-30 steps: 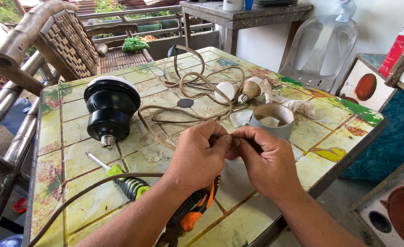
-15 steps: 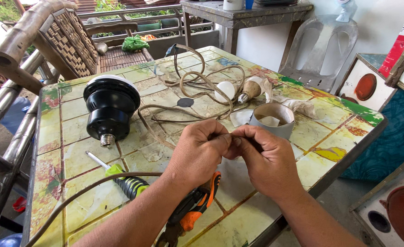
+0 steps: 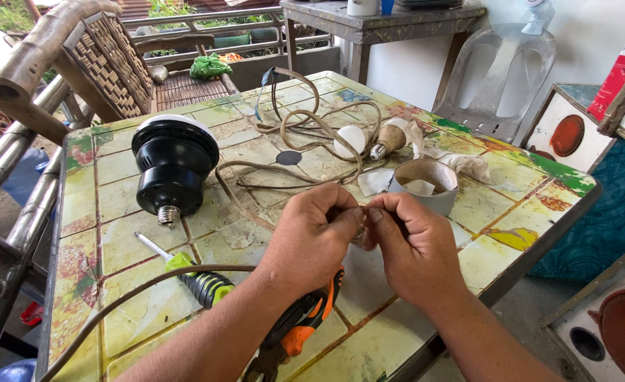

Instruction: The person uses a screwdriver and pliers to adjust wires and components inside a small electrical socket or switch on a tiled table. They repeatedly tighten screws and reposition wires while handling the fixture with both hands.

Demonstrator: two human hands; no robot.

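My left hand (image 3: 311, 237) and my right hand (image 3: 413, 247) meet fingertip to fingertip above a tiled table (image 3: 107, 247), both pinching the end of a thin brown electrical cord (image 3: 256, 187). The cord's tip is hidden between the fingers. The rest of the cord loops across the table toward two light bulbs (image 3: 369, 140). Under my left wrist lies a pair of orange-and-black pliers (image 3: 298, 327). A green-and-black screwdriver (image 3: 192, 276) lies just left of my left forearm.
A black lamp unit with a screw base (image 3: 173, 161) stands at the table's left. A roll of grey tape (image 3: 428, 185) sits behind my right hand. A wicker chair (image 3: 107, 64), a clear plastic chair (image 3: 500, 74) and painted boxes (image 3: 581, 134) surround the table.
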